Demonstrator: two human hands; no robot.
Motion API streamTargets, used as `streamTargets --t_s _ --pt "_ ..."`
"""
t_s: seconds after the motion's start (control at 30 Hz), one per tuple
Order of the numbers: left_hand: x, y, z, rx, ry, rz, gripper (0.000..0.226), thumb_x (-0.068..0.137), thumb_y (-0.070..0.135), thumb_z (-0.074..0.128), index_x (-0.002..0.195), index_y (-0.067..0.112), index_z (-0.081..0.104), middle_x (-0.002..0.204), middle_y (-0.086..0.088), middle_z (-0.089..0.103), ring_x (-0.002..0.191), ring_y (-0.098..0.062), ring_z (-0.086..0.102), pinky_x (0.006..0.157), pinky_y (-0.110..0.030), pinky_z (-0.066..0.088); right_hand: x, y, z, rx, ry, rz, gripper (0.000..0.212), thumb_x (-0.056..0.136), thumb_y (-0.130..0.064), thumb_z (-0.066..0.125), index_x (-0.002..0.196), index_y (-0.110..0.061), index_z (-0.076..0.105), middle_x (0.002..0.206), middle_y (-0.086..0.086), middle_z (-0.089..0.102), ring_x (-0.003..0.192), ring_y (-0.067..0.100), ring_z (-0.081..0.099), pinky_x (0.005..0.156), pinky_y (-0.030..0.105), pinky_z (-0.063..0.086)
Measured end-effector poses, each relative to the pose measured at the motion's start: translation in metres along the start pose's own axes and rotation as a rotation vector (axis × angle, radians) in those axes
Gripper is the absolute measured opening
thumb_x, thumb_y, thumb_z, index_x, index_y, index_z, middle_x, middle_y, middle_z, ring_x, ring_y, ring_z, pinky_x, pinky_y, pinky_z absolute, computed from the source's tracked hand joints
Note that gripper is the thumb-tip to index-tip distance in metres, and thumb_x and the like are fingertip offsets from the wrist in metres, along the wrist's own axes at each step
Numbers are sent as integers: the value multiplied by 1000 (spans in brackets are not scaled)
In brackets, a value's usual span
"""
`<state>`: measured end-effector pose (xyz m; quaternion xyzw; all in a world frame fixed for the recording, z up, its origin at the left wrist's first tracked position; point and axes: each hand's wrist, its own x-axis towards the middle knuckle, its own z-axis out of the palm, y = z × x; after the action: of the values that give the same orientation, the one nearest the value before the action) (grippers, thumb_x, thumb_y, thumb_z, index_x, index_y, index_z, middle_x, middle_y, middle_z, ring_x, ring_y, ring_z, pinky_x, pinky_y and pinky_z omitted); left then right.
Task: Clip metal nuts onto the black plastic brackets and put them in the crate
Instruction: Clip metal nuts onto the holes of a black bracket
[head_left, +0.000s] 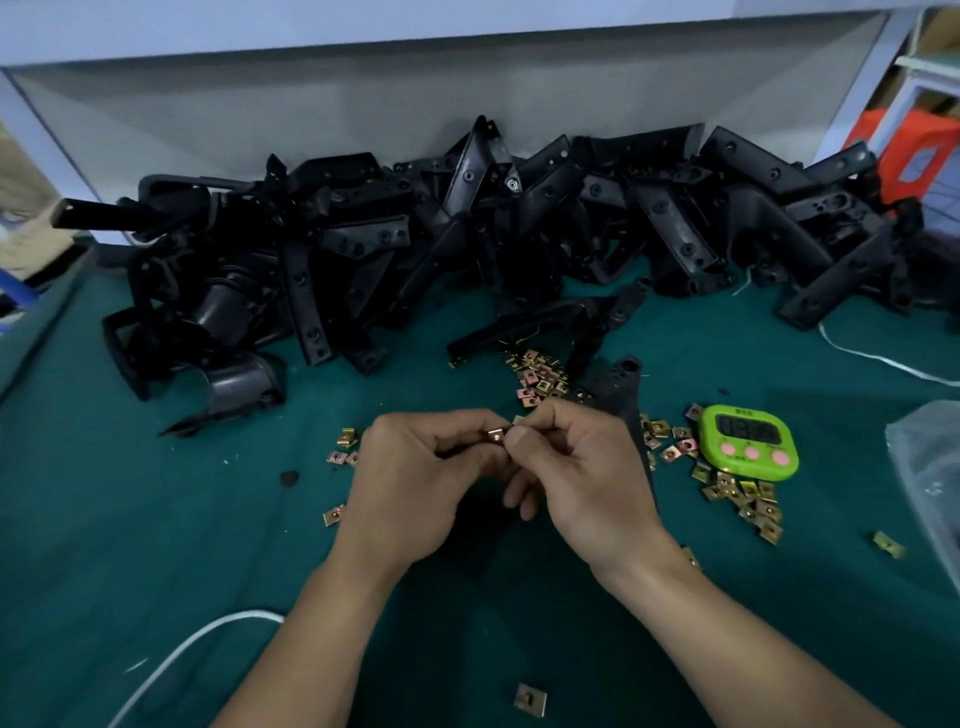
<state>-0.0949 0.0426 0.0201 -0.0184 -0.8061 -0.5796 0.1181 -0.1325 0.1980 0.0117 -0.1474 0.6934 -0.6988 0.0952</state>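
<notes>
Hands meet above the green tabletop: our left hand and right hand both have their fingers curled in and pinching one metal nut, held in the air between the fingertips. We judge this to be the orienting step, before the nut goes onto a bracket.

To do it well, we should turn the nut until its open slot faces outward, then hand it fully to one hand. That frees the other hand for the black bracket, which lies flat just beyond the right knuckles. The nut should slide squarely over the bracket's edge until its hole lines up with the bracket's hole.

More loose nuts lie scattered near the bracket, and the bracket pile sits at the back. No crate is in view, so we cannot tell where finished pieces go.
</notes>
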Motion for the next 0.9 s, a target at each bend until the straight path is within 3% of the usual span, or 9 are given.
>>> streamTargets --t_s 0.17,0.27,0.33,0.5,0.67,0.8,0.9 --pt "1 -3 -3 -104 -83 -82 21 94 3 69 86 19 80 76 -8 75 74 -20 71 76 -38 62 0 2 2 -47 12 46 21 98 -9 62 77 -5 64 60 12 65 46 26 58 39 29 40" --pt "2 -6 -4 -101 -97 -82 20 95 4 67 88 18 80 76 -9 75 76 -27 73 78 -41 63 1 4 2 -36 20 59 22 99 -8 61 77 -5 64 59 12 65 45 25 57 38 27 39" --pt "2 -5 -2 -106 -25 -78 20 91 2 72 89 19 81 79 -6 77 78 -26 75 75 -35 62 2 4 2 -9 26 57 22 99 -8 61 78 -5 65 61 13 66 46 26 58 39 28 41" --pt "0 -2 3 110 253 -35 29 76 8 84 87 35 80 80 24 76 77 7 72 68 -7 52 5 5 3 -17 44 10 19 100 -7 60 83 -5 68 65 15 68 51 30 63 45 35 50" --pt "-7 4 8 285 268 3 25 71 16 82 79 40 76 76 30 71 74 10 69 68 -7 52 4 6 3 -66 17 -35 16 97 -3 60 83 -5 68 65 19 67 57 42 63 49 40 52" --pt "-7 5 10 288 311 7 26 69 11 79 75 36 75 70 25 71 69 5 69 63 -7 52 2 8 3 -54 -15 -37 19 98 -4 60 83 -10 71 66 16 68 59 39 65 51 40 54" --pt "-6 3 11 215 364 10 27 69 9 77 72 35 75 70 22 73 66 3 70 60 -7 50 1 9 3 -45 -50 -16 20 97 -17 59 83 -17 74 71 12 71 63 34 69 56 40 58"
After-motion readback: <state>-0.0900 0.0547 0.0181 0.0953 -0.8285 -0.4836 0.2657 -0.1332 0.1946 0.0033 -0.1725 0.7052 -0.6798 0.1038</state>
